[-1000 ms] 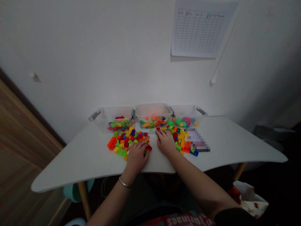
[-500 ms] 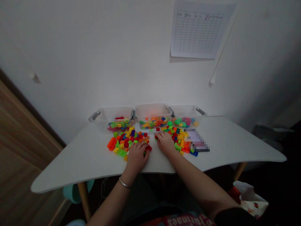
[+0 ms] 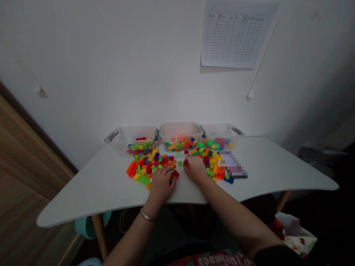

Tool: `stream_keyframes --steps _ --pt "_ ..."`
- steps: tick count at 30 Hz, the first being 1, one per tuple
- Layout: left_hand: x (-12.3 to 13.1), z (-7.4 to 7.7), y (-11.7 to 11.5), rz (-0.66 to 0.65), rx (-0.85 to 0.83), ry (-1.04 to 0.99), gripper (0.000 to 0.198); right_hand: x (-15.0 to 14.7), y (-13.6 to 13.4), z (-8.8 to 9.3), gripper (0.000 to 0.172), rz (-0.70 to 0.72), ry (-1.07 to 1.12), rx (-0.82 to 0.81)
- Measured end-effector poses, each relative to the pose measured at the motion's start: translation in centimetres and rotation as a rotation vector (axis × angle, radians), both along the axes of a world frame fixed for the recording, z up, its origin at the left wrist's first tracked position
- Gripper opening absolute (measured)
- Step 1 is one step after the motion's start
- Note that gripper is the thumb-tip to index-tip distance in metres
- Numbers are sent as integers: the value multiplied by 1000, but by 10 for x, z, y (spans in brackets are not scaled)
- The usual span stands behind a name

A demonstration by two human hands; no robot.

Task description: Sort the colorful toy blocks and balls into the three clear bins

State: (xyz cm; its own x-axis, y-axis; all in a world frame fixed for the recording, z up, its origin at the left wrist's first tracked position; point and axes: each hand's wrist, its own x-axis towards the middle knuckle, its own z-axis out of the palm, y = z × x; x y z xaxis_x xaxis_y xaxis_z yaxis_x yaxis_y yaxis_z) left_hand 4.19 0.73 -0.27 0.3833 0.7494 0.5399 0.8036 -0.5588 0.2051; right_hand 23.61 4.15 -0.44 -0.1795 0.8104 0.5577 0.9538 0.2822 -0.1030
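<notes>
My left hand [image 3: 162, 183] rests on the front right part of the left pile of toy building bricks [image 3: 143, 180]. Its thumb and fingers are closed around a red brick [image 3: 175, 174]. Beside the right pile of bricks [image 3: 215, 159], my right hand [image 3: 195, 169] pinches a small red brick [image 3: 186, 162], partly hidden by the fingers. A small green brick [image 3: 180, 163] lies loose on the table between the hands.
Behind the piles stand three clear plastic bins: the left bin [image 3: 135, 132], the middle bin [image 3: 180, 129] and the right bin [image 3: 217, 130], with coloured pieces inside. A blurred-out phone-like object [image 3: 232, 164] lies right of the bricks on the white table [image 3: 280, 166].
My right hand has shifted slightly right, and its fingers have drawn in on a red brick. The green brick now shows uncovered on its left. My left hand has stayed in place.
</notes>
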Motion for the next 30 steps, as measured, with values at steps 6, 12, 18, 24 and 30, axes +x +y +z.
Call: stream_keyframes --steps 6,12,18,24,30 --pt "1 0 0 -6 3 -6 25 1 -3 0 27 45 112 13" --pt "0 0 0 -8 -5 -2 25 5 9 15 33 57 386 99" --pt "-1 0 0 0 -12 -4 24 18 37 67 31 8 460 214" --pt "0 -1 1 2 -16 -4 24 22 69 103 36 -78 354 106" --pt "-1 -3 2 1 -17 3 25 19 80 109 41 -247 120 -187"
